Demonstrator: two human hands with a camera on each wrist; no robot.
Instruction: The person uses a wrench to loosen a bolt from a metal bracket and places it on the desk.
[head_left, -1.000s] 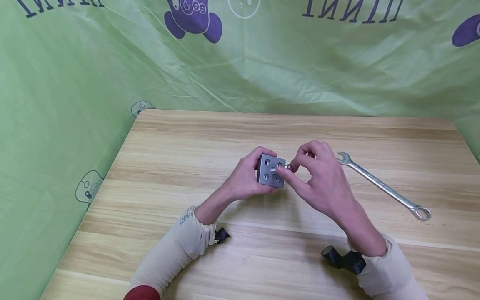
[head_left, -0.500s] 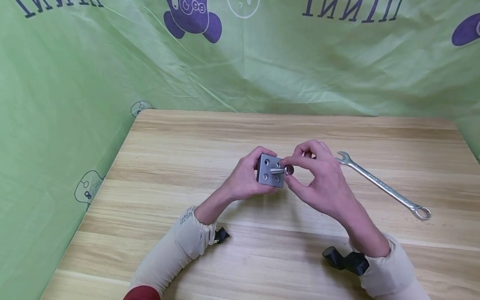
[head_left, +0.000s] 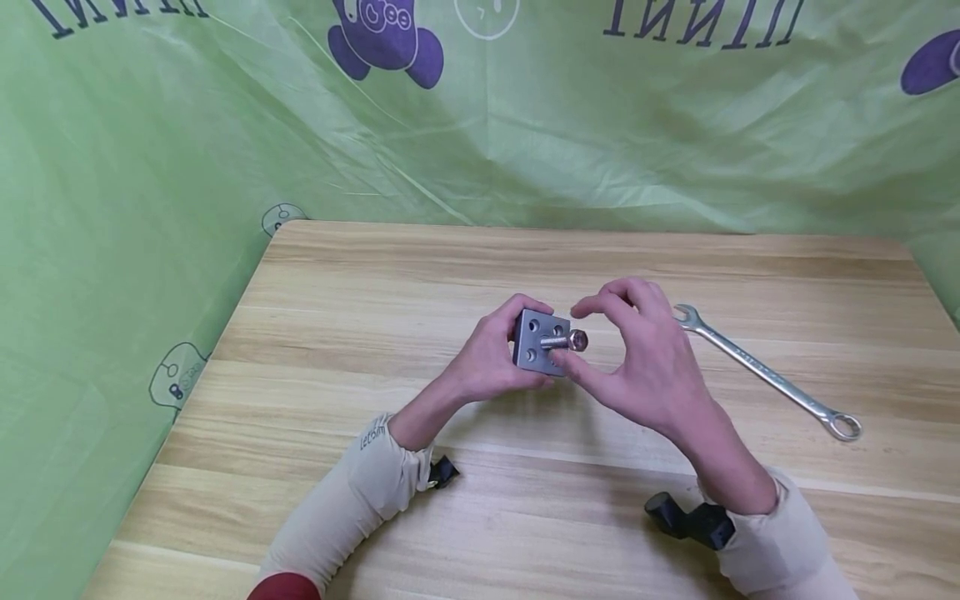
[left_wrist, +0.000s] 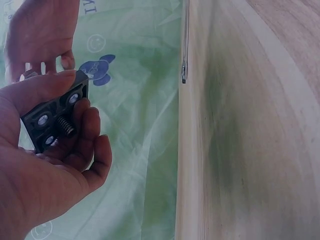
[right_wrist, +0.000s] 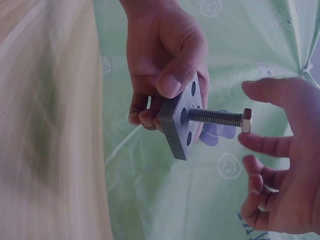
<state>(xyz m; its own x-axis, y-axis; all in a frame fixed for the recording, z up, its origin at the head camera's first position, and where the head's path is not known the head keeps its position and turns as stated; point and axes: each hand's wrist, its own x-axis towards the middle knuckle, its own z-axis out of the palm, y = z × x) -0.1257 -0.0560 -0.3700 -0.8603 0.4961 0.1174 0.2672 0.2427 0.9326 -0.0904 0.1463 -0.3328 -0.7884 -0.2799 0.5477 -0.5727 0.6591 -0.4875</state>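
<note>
My left hand [head_left: 491, 354] grips a square grey metal plate [head_left: 528, 340] by its edges, above the table. Holes sit near the plate's corners, and a hex bolt [right_wrist: 217, 117] runs through its centre. The threaded shank and hex head stick out on the side facing my right hand; in the left wrist view the bolt's threaded end [left_wrist: 66, 126] pokes out of the recessed far face. My right hand [head_left: 648, 362] is beside the bolt head, thumb and forefinger spread apart around it with a gap showing in the right wrist view.
A long combination wrench [head_left: 765, 369] lies slanted on the wooden table [head_left: 360, 283], right of my right hand. Black wrist cameras [head_left: 690, 521] hang under the sleeves. A green printed cloth [head_left: 480, 158] stands behind the table and along its left side.
My right thumb and forefinger, earlier pinching and turning at the bolt head, have parted and come off it, baring the head. The left hand and plate have stayed in place.
</note>
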